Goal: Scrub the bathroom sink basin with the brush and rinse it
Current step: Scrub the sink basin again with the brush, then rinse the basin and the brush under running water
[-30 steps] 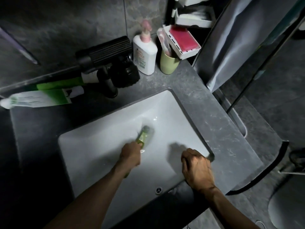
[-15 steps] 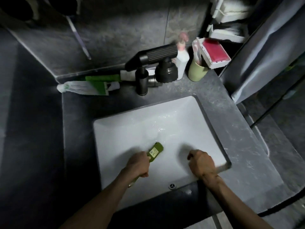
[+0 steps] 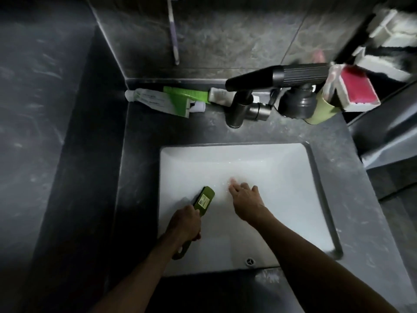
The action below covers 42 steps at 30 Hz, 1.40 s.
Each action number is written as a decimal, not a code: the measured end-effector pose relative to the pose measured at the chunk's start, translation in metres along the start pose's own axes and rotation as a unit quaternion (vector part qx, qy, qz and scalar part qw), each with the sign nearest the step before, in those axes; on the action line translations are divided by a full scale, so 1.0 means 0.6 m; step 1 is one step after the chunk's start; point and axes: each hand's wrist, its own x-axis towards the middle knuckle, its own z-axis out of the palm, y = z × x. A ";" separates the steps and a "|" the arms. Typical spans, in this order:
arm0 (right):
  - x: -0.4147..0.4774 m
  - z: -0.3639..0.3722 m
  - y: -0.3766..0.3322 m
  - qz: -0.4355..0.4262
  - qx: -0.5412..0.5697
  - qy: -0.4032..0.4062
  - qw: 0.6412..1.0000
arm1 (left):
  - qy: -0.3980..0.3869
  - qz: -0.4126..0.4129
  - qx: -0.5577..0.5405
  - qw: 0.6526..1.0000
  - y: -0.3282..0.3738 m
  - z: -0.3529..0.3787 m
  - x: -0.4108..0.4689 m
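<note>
While the left hand (image 3: 186, 223) grips a green brush (image 3: 202, 202) by its handle, fingers wrapped tight, bristles face down on the left floor of the white sink (image 3: 282, 199). The right hand (image 3: 244, 196) lies flat in the basin, fingers spread. Scrubbing seems under way; next likely comes rinsing from the dark tap (image 3: 277, 77).

left hand (image 3: 185, 224) gripping brush (image 3: 203, 201), sink (image 3: 282, 168)

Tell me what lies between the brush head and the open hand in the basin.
Nothing: in the head view only bare wet white basin separates the green brush from the right hand.
</note>
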 end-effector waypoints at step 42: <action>-0.132 -0.248 0.103 -0.023 0.124 0.063 0.990 | -0.061 -0.065 -0.349 0.933 0.159 -0.059 -0.171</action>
